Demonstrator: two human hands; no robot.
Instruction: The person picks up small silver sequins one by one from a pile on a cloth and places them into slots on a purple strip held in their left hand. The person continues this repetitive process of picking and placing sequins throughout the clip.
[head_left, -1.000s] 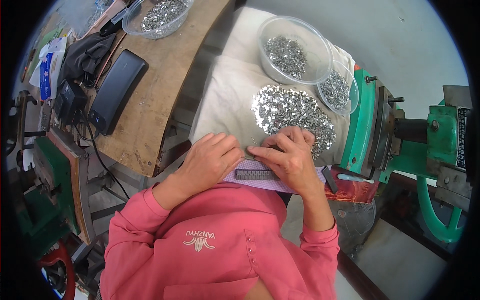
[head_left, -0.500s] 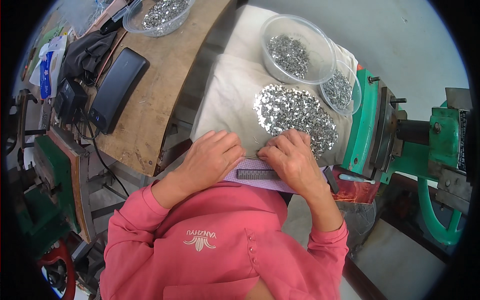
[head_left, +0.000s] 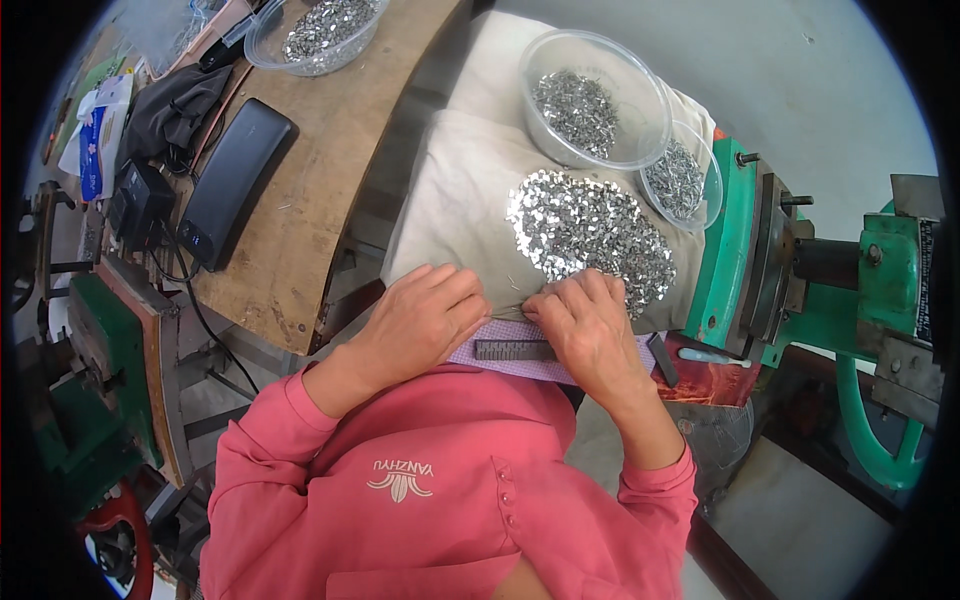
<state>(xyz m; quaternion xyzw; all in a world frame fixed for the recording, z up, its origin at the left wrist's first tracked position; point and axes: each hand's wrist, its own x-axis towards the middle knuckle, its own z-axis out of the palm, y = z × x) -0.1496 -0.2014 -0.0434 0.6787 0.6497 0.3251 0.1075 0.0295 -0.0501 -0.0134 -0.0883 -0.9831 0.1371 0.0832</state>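
My left hand rests at the near edge of a beige cloth, its fingers curled and pressed together. My right hand is closed at the same edge, fingertips pinched near the small metal pile. Whatever either hand holds is hidden or too small to name. A few thin metal pins lie on the cloth between the hands. Beyond my right hand spreads a pile of small shiny metal pieces. A dark grooved bar lies on purple checked fabric just below the hands.
Behind the pile stand a large clear tub and a smaller clear container, both holding metal bits. Green machinery borders the right side. On the wooden table at left lie a black power bank and another clear tub.
My right hand has shifted slightly right and toward me, widening the gap between the hands. My left hand stays almost where it was.
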